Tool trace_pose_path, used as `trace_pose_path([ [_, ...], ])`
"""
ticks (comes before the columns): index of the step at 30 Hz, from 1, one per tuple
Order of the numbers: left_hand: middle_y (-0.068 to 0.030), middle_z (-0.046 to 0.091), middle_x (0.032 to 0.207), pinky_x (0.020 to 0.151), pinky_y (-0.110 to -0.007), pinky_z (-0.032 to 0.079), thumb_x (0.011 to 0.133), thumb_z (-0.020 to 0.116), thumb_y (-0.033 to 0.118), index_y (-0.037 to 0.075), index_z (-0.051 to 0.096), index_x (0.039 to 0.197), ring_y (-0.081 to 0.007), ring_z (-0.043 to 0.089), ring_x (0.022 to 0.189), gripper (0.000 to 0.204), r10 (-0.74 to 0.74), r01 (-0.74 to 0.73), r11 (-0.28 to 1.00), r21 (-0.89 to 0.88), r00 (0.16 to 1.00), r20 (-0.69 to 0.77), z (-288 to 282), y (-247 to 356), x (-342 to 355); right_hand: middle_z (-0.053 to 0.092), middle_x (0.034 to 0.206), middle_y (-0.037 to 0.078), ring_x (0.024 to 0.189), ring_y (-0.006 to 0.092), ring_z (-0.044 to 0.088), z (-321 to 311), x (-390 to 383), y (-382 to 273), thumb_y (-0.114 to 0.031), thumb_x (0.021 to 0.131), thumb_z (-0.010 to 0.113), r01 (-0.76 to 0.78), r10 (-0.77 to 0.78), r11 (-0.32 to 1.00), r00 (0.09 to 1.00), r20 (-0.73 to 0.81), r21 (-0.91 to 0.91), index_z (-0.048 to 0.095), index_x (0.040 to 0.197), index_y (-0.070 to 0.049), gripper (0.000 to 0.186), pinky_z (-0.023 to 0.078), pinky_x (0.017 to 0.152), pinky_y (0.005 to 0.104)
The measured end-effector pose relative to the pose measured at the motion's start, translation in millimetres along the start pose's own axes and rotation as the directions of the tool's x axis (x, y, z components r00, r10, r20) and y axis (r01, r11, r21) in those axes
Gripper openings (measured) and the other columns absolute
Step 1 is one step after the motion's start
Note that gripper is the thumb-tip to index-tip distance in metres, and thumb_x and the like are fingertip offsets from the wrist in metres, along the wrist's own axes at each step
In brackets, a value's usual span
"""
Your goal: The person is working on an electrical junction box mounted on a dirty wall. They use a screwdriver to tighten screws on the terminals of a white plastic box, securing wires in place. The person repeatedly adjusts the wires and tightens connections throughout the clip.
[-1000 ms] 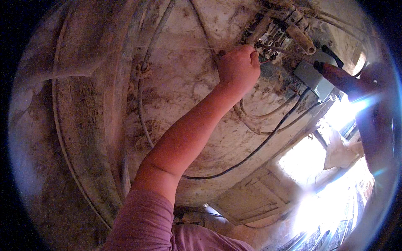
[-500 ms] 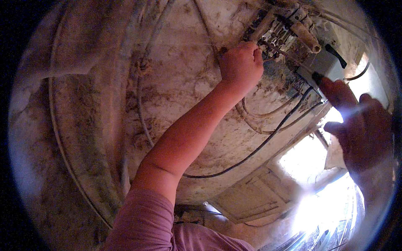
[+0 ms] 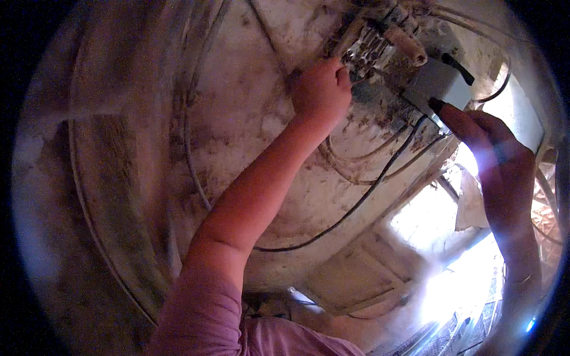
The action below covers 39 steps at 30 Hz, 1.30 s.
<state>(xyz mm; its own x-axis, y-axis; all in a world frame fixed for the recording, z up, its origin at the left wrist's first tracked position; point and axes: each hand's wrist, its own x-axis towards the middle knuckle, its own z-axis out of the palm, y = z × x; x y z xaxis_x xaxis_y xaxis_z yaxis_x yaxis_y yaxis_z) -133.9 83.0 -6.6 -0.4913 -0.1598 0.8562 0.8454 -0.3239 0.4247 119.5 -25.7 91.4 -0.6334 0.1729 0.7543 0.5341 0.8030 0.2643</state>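
My left hand [image 3: 322,92] is closed against the lower left edge of an open electrical switch unit [image 3: 369,52] with bare metal contacts, mounted high on a stained wall. What its fingers pinch is hidden from me. On the right, my right hand [image 3: 496,133] is in shadow, its fingertips drawn together round the dark handle of what looks like a screwdriver [image 3: 436,105]. The thin shaft points toward the contacts but is hard to make out against the dark wall, so I cannot tell whether its tip touches them. A grey box [image 3: 442,85] with a black lever sits just above the right fingertips.
A black cable [image 3: 356,207] loops down the wall below the unit, with a thinner brown cable [image 3: 350,172] beside it. Long cables run down the left side [image 3: 80,196]. Below stands a wooden panel [image 3: 350,276]. Bright light glares from an opening [image 3: 430,228] at the lower right.
The whole view has shifted, so the unit and my left hand appear farther left. My right hand has turned, and its spread fingers have come together. The screwdriver's shaft shows less clearly.
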Motion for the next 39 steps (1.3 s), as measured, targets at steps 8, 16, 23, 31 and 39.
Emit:
trace_pose_path([
  [8,-0.0168,0.062,0.071,0.062,-0.045,0.047,0.082,0.056,0.026,0.005,0.063,0.078,-0.0368,0.060,0.066,0.022,-0.087,0.065,0.992,0.108,0.973,0.215,-5.7,26.0,-13.2,0.064,0.098,0.007,0.085,0.0126,0.058,-9.2,-141.4,95.4,-0.019,0.094,0.044,-0.427,0.584,0.783,0.756,-0.298,0.452,0.059,0.111,0.000,0.030,0.045,0.072,0.0230],
  [16,-0.0176,0.061,0.068,0.057,-0.043,0.043,0.082,0.058,0.029,0.002,0.063,0.075,-0.0363,0.059,0.063,0.028,-0.114,0.075,0.988,0.136,0.945,0.308,-5.0,28.6,-15.3,0.062,0.107,0.015,0.087,0.0226,0.058,49.6,-269.7,126.3,-0.014,0.090,0.044,-0.735,0.738,0.671,0.674,0.007,0.098,0.058,0.103,0.006,0.028,0.046,0.077,0.0333],
  [23,-0.0162,0.058,0.062,0.052,-0.039,0.041,0.082,0.060,0.026,0.002,0.063,0.075,-0.0311,0.055,0.054,0.025,-0.088,0.020,0.969,0.247,0.960,0.267,-9.1,14.5,-19.2,0.064,0.097,0.012,0.064,0.0146,0.051,81.3,-345.8,145.2,-0.016,0.092,0.040,-0.615,0.874,0.168,0.455,0.173,0.770,0.060,0.102,0.001,0.028,0.040,0.054,0.0273],
  [31,-0.0136,0.059,0.060,0.056,-0.036,0.043,0.080,0.062,0.031,-0.001,0.063,0.077,-0.0254,0.056,0.054,0.032,-0.076,0.021,0.954,0.299,0.982,0.171,-9.4,17.7,-17.4,0.059,0.087,0.006,0.078,0.0159,0.053,79.2,-354.2,151.1,-0.022,0.095,0.040,-0.643,0.907,-0.081,0.270,0.324,0.762,0.059,0.103,0.003,0.033,0.042,0.069,0.0286],
  [39,-0.0047,0.062,0.065,0.035,-0.025,0.026,0.078,0.068,0.025,0.006,0.065,0.077,-0.0086,0.039,0.039,0.020,-0.581,0.656,0.731,-0.186,0.742,0.333,-5.4,53.2,-3.4,0.060,0.099,0.002,0.079,0.0084,0.049,122.9,-412.4,185.4,-0.030,0.096,0.037,-0.085,0.453,-0.617,0.775,0.441,0.782,0.051,0.120,0.006,0.045,0.036,0.065,0.0190],
])
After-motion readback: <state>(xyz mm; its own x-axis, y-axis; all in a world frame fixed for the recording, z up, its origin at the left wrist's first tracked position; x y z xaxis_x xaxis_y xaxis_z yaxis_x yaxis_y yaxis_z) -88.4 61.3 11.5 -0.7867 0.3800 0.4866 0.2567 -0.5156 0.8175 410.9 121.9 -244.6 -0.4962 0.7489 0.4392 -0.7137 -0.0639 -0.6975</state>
